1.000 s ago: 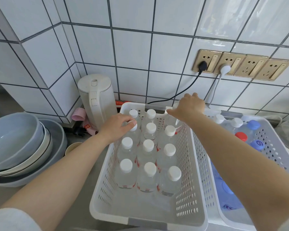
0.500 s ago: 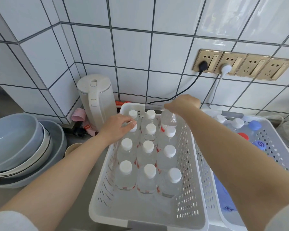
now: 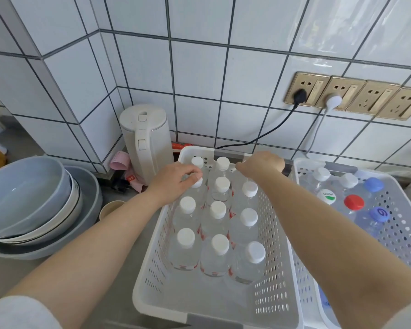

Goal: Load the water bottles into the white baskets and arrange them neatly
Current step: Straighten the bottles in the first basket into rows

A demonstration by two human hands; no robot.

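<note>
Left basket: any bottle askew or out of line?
Mostly neat: upright white-capped bottles in three columns in the left basket. The back-right spot is hidden under the right hand; the left hand grips a left-column bottle.

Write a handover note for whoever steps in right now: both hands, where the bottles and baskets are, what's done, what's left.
Left hand: fingers curled on the cap of a bottle in the left column, second row from the back.
Right hand: reaching over the back right corner of the near basket; what it holds is hidden.
White-capped bottles stand upright in three columns toward the near basket's back; its front is bare.
Second basket, to the right, holds mixed bottles with white, blue and red caps.
Done: the near basket's rows look tidy.
Left: settle the back right corner, then probably straighten the second basket.
</note>
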